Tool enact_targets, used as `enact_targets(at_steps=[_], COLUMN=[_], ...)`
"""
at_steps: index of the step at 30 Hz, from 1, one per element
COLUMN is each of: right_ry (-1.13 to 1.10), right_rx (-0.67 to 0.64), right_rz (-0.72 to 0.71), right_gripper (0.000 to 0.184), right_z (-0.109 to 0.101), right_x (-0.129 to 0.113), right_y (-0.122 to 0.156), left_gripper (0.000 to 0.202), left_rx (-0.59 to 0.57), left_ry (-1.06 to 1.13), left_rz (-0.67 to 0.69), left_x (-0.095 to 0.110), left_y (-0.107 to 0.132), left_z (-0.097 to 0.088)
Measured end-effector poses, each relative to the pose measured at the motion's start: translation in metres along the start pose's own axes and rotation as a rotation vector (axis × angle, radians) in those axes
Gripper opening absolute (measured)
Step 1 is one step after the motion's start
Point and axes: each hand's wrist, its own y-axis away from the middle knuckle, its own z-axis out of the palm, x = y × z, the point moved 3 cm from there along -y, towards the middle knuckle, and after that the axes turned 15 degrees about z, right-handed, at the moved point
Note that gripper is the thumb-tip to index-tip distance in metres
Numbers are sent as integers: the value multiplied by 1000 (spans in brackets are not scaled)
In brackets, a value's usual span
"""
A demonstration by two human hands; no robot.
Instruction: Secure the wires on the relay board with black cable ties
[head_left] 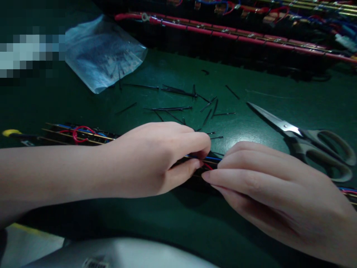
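Observation:
A long narrow strip with wires [83, 134] in red and blue and thin brass-coloured rails runs across the table beneath both hands. My left hand [170, 156] is closed over its middle, thumb on the near side and index finger curled on the far side. Just to the right, my right hand [267, 182] pinches close to the strip, thumb and index fingertips together. Whatever sits between those right fingertips is too small or hidden to make out. Beyond the hands lie several loose black cable ties [178, 90], some of them short pieces.
Scissors [287, 126] with dark handles lie at the right, blades partly apart. A clear plastic bag [103, 56] holding more black ties rests at back left. Along the back is a larger wired assembly [237, 35] with red cables. A yellow-tipped item [12, 132] lies far left.

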Motion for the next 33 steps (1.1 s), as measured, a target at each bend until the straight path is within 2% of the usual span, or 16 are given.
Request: enact_targets(at_steps=[33], right_ry=[-33], right_rx=[-6], right_rz=[35], right_gripper=[21], right_z=[2], right_x=[-1], right_y=[-4], left_gripper=[13], left_rx=[-22], left_ry=[-4], left_rz=[-2], left_x=[1], left_y=[0], left_z=[-1])
